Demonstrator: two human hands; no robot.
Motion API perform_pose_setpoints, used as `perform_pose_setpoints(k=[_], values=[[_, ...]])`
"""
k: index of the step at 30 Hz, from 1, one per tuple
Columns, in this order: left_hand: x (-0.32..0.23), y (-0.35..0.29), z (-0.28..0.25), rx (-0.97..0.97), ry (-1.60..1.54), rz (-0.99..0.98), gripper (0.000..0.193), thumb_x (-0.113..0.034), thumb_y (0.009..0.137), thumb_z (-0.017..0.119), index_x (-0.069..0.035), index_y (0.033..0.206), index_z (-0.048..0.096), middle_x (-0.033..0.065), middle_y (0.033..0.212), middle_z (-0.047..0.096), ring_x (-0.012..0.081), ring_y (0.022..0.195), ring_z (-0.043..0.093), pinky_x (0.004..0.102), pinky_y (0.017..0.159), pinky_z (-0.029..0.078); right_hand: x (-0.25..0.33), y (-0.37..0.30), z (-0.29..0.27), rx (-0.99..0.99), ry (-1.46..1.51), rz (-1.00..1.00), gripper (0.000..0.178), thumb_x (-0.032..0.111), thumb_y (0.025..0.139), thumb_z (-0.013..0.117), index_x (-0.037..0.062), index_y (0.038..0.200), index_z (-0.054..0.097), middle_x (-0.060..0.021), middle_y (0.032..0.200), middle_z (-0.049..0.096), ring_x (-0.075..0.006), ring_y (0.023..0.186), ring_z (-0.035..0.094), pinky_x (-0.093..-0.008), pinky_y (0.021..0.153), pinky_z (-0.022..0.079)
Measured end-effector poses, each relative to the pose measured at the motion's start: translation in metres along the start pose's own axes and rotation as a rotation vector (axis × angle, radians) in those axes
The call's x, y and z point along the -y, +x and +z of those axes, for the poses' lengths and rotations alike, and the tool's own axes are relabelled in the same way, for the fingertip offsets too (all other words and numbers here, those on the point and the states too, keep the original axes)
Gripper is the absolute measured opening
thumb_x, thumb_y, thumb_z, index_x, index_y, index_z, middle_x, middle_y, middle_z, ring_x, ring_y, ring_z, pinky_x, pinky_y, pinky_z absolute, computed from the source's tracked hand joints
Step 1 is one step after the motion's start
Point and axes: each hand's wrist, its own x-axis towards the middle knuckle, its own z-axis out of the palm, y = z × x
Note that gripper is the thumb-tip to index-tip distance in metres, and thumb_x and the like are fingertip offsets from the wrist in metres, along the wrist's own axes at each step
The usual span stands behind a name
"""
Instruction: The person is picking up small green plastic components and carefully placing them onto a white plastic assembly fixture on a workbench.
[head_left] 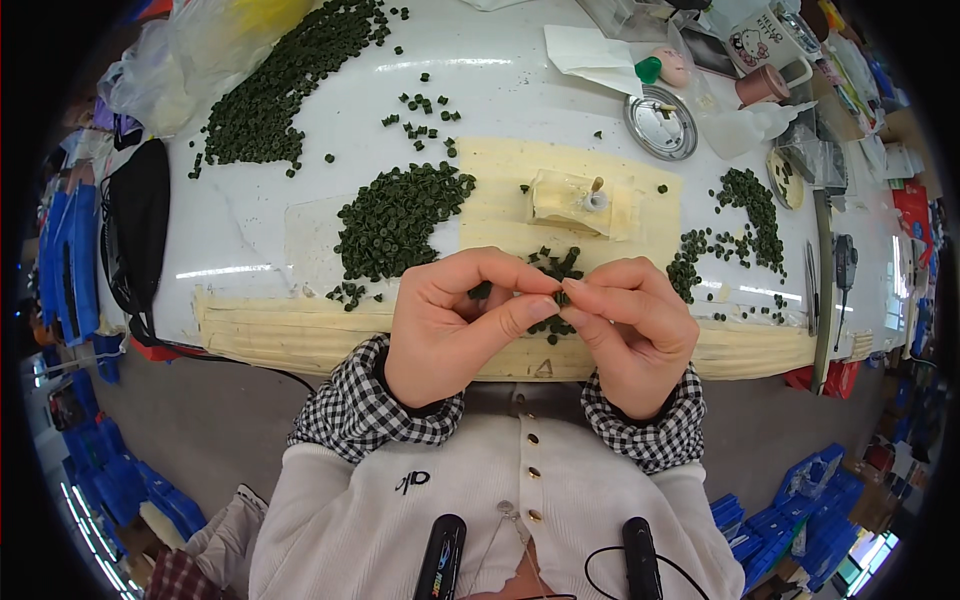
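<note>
My left hand (pixel 440 325) and my right hand (pixel 640 335) meet at the table's near edge, thumbs and forefingers pinched together. Between the fingertips is a small dark green round piece (pixel 561 299), mostly covered by the fingers. Just beyond, more loose green pieces (pixel 560 262) lie on the tape-covered surface. Past them stands a cream, tape-wrapped block (pixel 570 203) with a small upright pin (pixel 595 198). To the left of the block sits a heap of the same pieces (pixel 395 222).
A larger pile of green pieces (pixel 270 95) spreads at the far left beside a clear plastic bag (pixel 180 70). Another scattered pile (pixel 750 215) lies to the right. A round metal tin (pixel 660 125) and a white mug (pixel 765 45) stand farther back. A black pouch (pixel 135 225) rests at the left edge.
</note>
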Motion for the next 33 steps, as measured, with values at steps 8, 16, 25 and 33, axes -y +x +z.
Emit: perform_pose_setpoints(k=[8, 16, 25, 33], values=[[0.0024, -0.0011, -0.0001, -0.03, 0.027, 0.01, 0.013, 0.001, 0.085, 0.067, 0.003, 0.099, 0.066, -0.0012, 0.084, 0.062, -0.0003, 0.064, 0.042, 0.0144, 0.056, 0.035, -0.0042, 0.0021, 0.0046, -0.069, 0.052, 0.005, 0.02, -0.007, 0.075, 0.072, -0.0019, 0.093, 0.067, -0.0117, 0.088, 0.066, -0.0171, 0.078, 0.063, -0.0259, 0.069, 0.051], [0.0028, -0.0019, -0.0006, -0.034, 0.129, 0.068, 0.013, 0.004, 0.083, 0.068, 0.002, 0.096, 0.068, 0.0037, 0.089, 0.064, 0.0019, 0.066, 0.048, 0.0159, 0.057, 0.037, -0.0053, 0.0026, 0.0041, -0.067, -0.032, -0.05, 0.02, -0.007, 0.074, 0.072, -0.0011, 0.093, 0.068, -0.0117, 0.087, 0.065, -0.0185, 0.075, 0.063, -0.0261, 0.066, 0.051], [-0.0023, -0.0024, -0.0008, -0.008, 0.211, 0.091, 0.013, 0.007, 0.082, 0.067, 0.002, 0.094, 0.068, 0.0083, 0.09, 0.065, 0.0073, 0.074, 0.058, 0.0185, 0.061, 0.044, 0.0005, 0.0032, 0.0018, -0.035, -0.132, -0.088, 0.022, -0.008, 0.074, 0.072, 0.0006, 0.095, 0.07, -0.0106, 0.086, 0.065, -0.0172, 0.073, 0.063, -0.0246, 0.063, 0.05], [-0.0015, -0.0017, -0.0011, -0.035, 0.173, 0.073, 0.012, 0.006, 0.083, 0.067, 0.003, 0.095, 0.067, 0.008, 0.09, 0.066, 0.0066, 0.075, 0.057, 0.0184, 0.062, 0.043, 0.0008, 0.003, 0.0051, -0.063, -0.142, -0.085, 0.023, -0.007, 0.074, 0.072, -0.0003, 0.096, 0.069, -0.0109, 0.088, 0.066, -0.0174, 0.074, 0.064, -0.0249, 0.064, 0.051]])
